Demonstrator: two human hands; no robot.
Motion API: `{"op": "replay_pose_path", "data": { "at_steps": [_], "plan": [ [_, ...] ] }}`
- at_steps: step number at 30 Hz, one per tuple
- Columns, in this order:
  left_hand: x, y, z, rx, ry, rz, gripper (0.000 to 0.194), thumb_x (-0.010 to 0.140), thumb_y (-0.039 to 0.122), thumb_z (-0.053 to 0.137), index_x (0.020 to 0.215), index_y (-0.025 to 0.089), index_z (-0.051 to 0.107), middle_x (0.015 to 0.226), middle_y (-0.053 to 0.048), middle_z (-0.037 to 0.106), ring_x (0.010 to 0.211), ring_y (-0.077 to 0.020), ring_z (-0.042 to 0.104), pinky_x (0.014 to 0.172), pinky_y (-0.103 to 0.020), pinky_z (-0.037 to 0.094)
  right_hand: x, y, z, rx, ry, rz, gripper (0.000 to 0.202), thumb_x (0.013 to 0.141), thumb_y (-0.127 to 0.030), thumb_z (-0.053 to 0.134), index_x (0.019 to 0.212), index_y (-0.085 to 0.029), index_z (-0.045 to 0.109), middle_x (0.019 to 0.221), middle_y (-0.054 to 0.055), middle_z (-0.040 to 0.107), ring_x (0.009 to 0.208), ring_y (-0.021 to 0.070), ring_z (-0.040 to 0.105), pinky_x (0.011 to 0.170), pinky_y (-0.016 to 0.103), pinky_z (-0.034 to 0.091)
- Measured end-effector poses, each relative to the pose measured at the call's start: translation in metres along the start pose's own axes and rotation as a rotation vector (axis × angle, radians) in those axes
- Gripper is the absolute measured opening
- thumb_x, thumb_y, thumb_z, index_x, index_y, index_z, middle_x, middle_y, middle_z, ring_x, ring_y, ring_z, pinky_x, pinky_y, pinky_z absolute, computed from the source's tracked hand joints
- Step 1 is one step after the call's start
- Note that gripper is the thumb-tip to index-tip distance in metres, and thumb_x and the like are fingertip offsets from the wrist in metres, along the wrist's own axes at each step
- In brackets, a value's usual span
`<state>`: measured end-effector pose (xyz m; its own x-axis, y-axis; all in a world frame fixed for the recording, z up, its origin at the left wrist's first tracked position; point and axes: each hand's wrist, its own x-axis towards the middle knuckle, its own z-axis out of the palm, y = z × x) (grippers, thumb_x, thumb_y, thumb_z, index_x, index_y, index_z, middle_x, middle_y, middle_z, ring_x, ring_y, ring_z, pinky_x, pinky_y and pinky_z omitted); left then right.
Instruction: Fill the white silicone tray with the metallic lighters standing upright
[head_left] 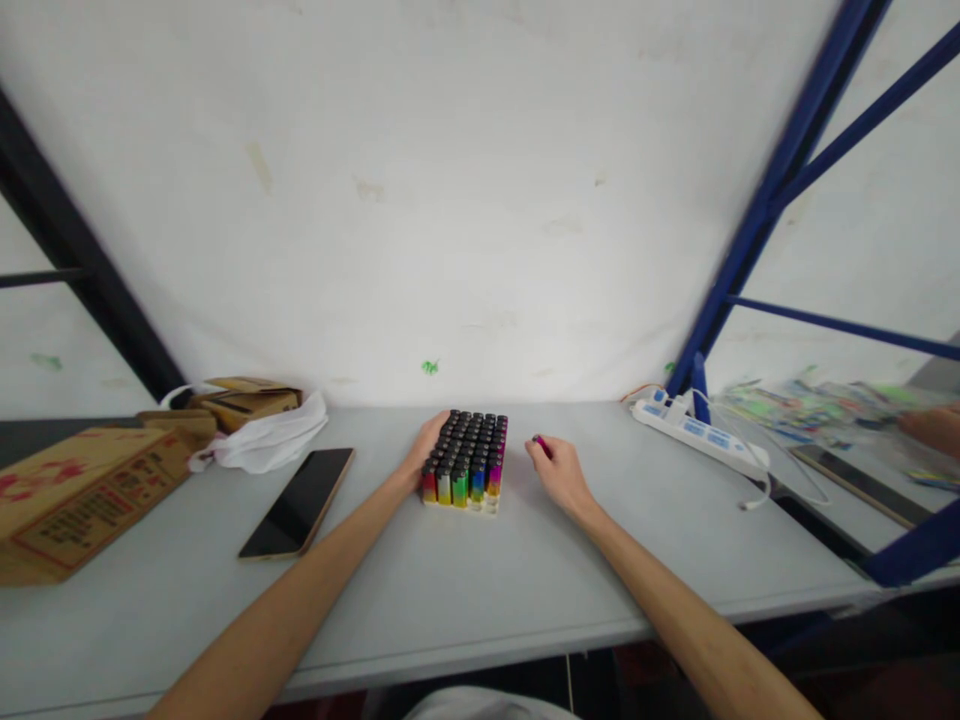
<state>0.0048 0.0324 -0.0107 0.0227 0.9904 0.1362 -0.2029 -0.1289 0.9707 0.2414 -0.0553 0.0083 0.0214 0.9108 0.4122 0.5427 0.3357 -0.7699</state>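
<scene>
A white tray (480, 508) stands on the table, filled with rows of upright black-topped lighters (469, 440) in red, yellow, green, blue and purple. A few slots at its near right corner hold no lighter. Against the tray's left side lies my left hand (426, 446), gripping it; the fingertips are partly hidden by the lighters. To the right of the tray, a short gap away, my right hand (559, 468) is closed around a purple lighter (541, 446) with its dark end showing.
A phone (300, 503) lies left of my left arm. Beyond it are a white plastic bag (274, 437) and cardboard boxes (97, 490). At the right sits a power strip (697, 435) with cables, near a blue metal frame (739, 240). Another person's hand (934, 428) shows at the far right.
</scene>
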Motion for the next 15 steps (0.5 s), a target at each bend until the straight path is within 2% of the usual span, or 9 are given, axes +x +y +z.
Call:
{"op": "replay_pose_path", "data": {
  "at_steps": [3, 5, 9, 13, 15],
  "plan": [
    [-0.001, 0.0, 0.0, 0.029, -0.051, 0.045, 0.037, 0.069, 0.054, 0.069, 0.073, 0.017, 0.063, 0.074, -0.003, 0.07, 0.082, -0.0226, 0.062, 0.084, -0.033, 0.046, -0.002, -0.004, -0.005, -0.017, -0.02, -0.05, 0.039, 0.092, -0.044, 0.043, 0.061, -0.021, 0.04, 0.056, -0.004, 0.038, 0.056, 0.0125, 0.04, 0.056, 0.027, 0.026],
    [-0.002, 0.001, 0.001, 0.023, -0.061, 0.052, 0.038, 0.069, 0.055, 0.068, 0.074, 0.017, 0.063, 0.074, -0.004, 0.071, 0.08, -0.0226, 0.061, 0.083, -0.033, 0.046, -0.003, -0.01, -0.011, -0.005, -0.053, -0.085, 0.036, 0.096, -0.047, 0.04, 0.071, -0.021, 0.045, 0.06, -0.004, 0.044, 0.058, 0.0132, 0.044, 0.057, 0.026, 0.03],
    [-0.005, 0.003, 0.002, 0.032, -0.047, 0.049, 0.036, 0.069, 0.053, 0.068, 0.073, 0.018, 0.063, 0.075, -0.004, 0.071, 0.08, -0.0225, 0.061, 0.085, -0.032, 0.046, -0.007, -0.021, -0.023, 0.019, -0.204, -0.16, 0.032, 0.103, -0.046, 0.031, 0.089, -0.022, 0.048, 0.067, -0.004, 0.053, 0.057, 0.0134, 0.05, 0.059, 0.026, 0.038],
    [-0.005, 0.001, 0.002, 0.033, -0.057, 0.034, 0.034, 0.072, 0.052, 0.066, 0.076, 0.018, 0.064, 0.077, -0.003, 0.07, 0.082, -0.0213, 0.061, 0.087, -0.032, 0.046, -0.009, -0.026, -0.03, -0.149, -0.257, -0.388, 0.032, 0.102, -0.044, 0.038, 0.086, -0.021, 0.054, 0.082, 0.003, 0.06, 0.073, 0.016, 0.056, 0.072, 0.029, 0.043],
    [-0.004, 0.0, 0.001, 0.05, -0.061, 0.035, 0.034, 0.073, 0.051, 0.065, 0.077, 0.017, 0.064, 0.078, -0.003, 0.07, 0.083, -0.021, 0.06, 0.087, -0.032, 0.046, -0.01, -0.027, -0.032, -0.215, -0.268, -0.433, 0.034, 0.101, -0.044, 0.043, 0.081, -0.02, 0.056, 0.077, 0.003, 0.059, 0.071, 0.0162, 0.055, 0.07, 0.029, 0.042]
  ]
}}
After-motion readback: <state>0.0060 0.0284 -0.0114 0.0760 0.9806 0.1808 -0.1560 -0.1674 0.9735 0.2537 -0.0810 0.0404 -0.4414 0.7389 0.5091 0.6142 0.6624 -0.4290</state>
